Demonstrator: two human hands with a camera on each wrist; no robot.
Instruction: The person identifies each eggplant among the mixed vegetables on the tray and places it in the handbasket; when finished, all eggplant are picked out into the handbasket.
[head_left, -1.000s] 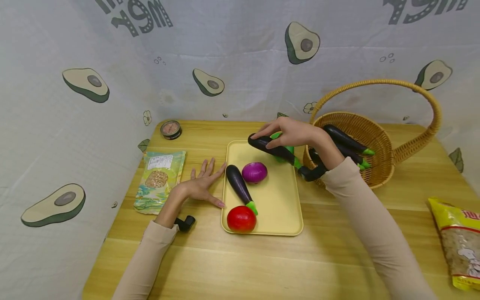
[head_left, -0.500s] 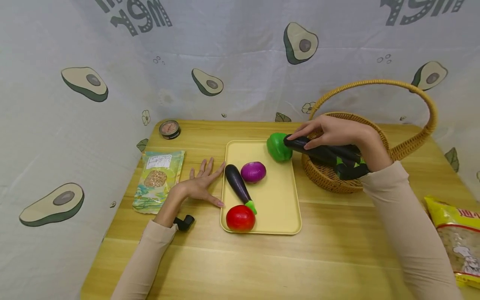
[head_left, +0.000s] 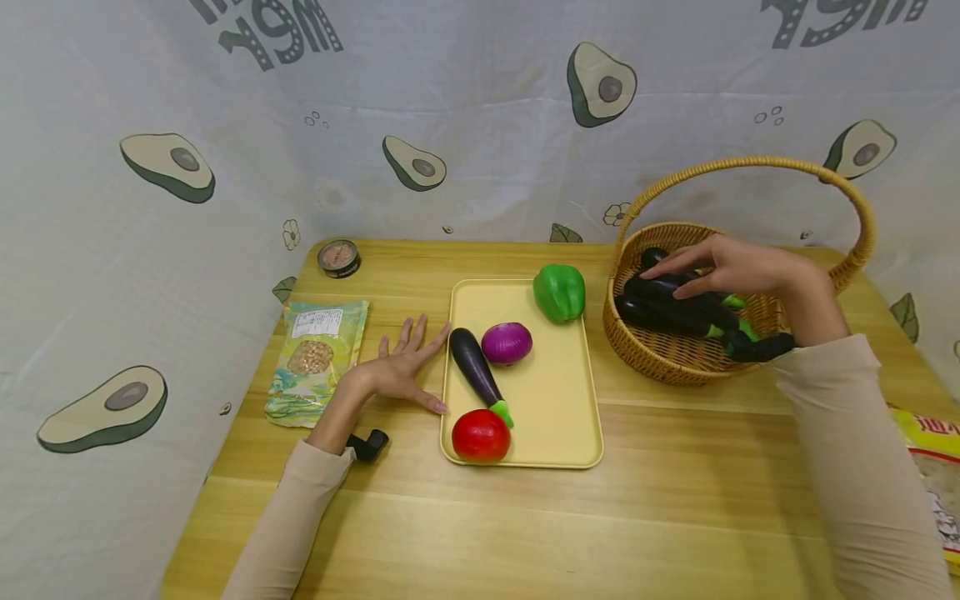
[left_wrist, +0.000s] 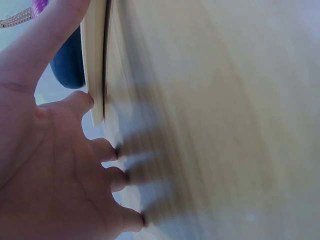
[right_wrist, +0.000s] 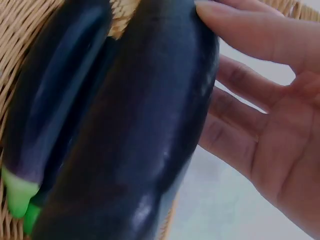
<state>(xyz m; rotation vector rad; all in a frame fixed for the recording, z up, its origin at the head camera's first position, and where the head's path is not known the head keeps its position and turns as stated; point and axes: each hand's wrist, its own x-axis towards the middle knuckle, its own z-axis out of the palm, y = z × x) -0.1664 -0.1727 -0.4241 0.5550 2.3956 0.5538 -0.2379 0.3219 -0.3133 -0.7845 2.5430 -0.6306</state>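
R hand (head_left: 738, 267) pinches the held eggplant (right_wrist: 145, 110) near its blunt end, thumb one side, fingers the other, inside the wicker basket (head_left: 630, 358) w/ other eggplants (right_wrist: 57, 100) alongside. Can't quite tell if its underside bears on them. Best keep it lengthwise w/ its neighbours, make sure it's supported, then ease thumb & fingers apart evenly so it doesn't roll; mind the tall handle (head_left: 750, 162), too. L hand (head_left: 393, 377) is spread wide, nothing in it, at L edge of the tray (head_left: 555, 408); light touch there's plenty. On tray: tray eggplant (head_left: 474, 362), onion (head_left: 507, 343), tomato (head_left: 481, 437), green pepper (head_left: 559, 293).
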